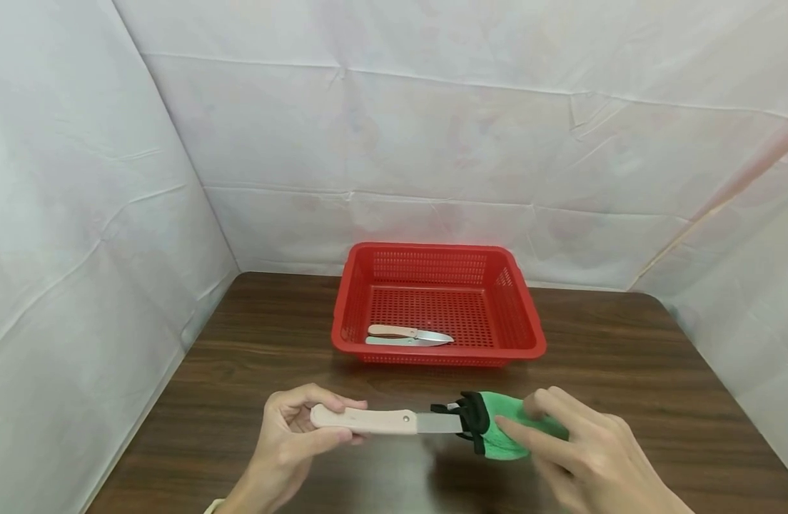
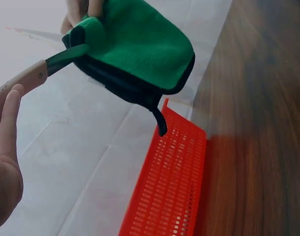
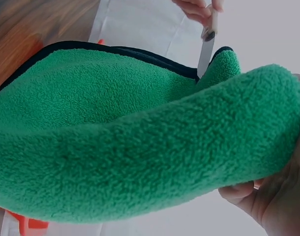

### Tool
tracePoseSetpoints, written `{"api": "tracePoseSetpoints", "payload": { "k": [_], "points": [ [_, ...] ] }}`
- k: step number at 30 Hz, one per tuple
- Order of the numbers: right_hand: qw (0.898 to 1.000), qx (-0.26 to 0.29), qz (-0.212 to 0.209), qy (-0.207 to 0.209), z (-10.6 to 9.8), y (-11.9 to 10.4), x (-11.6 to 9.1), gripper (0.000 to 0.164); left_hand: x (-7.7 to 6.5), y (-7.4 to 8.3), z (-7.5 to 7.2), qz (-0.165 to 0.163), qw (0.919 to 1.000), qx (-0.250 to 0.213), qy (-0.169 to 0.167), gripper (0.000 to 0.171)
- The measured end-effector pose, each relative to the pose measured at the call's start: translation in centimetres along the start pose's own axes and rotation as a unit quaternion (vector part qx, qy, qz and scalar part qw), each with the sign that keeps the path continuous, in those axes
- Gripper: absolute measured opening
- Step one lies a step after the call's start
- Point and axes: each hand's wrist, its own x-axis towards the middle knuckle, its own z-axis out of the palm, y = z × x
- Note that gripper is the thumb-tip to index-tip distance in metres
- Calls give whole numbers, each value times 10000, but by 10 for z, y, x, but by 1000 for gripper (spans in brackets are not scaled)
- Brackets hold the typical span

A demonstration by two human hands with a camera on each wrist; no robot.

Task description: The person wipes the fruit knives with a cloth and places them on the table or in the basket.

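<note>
In the head view my left hand point(image 1: 291, 435) grips the pale handle of a knife point(image 1: 381, 421), its blade pointing right. A green cloth point(image 1: 506, 421) with black edging wraps the front part of the blade, hiding the tip. My right hand point(image 1: 580, 450) pinches the cloth around the blade from the right. The left wrist view shows the cloth point(image 2: 145, 49) hanging down from the blade, with a dark loop at its corner. Fuzzy green cloth point(image 3: 130, 152) fills most of the right wrist view, folded against the blade point(image 3: 205, 56).
A red plastic basket point(image 1: 535, 335) with perforated walls stands beyond my hands on the dark wood table point(image 1: 259, 335). Inside it, near the front wall, lie a knife with a pale handle point(image 1: 392, 330) and one with a light green handle point(image 1: 387, 341). White sheeting point(image 1: 432, 143) hangs behind and at both sides.
</note>
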Motion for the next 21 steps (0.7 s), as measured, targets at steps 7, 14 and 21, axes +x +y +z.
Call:
{"api": "tracePoseSetpoints", "payload": {
  "k": [7,14,21],
  "points": [
    [9991,-135,-228,327,-2,3,-2,35,1,2,-4,260,9996,128,9,36],
    [9981,-210,-261,516,-3,7,-6,35,1,-3,-4,168,9982,426,395,30],
    [9977,-295,-211,577,-1,9,-10,36,-1,-8,-3,-8,9935,652,934,20]
  ]
}}
